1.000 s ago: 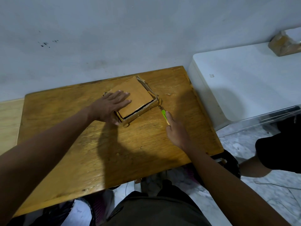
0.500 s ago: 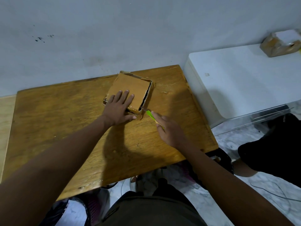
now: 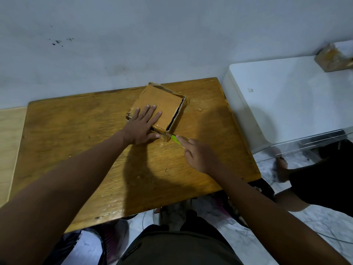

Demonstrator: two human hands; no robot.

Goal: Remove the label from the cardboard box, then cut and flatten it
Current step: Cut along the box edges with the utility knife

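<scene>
A wooden table (image 3: 80,142) with a yellow-brown grained top fills the middle of the frame, its far edge against a pale grey wall (image 3: 152,35). The wall carries a few dark specks (image 3: 57,42) at the upper left. At the right stands a white cabinet (image 3: 286,96), its top smooth, with a small brown taped parcel (image 3: 333,60) at the upper right corner of the frame. A light wooden panel (image 3: 9,142) shows at the left edge. Below the table lies a white marbled floor (image 3: 315,222), with a pink and black shoe (image 3: 112,241) near the bottom. A small crumb (image 3: 199,109) sits on the table toward its right.
</scene>
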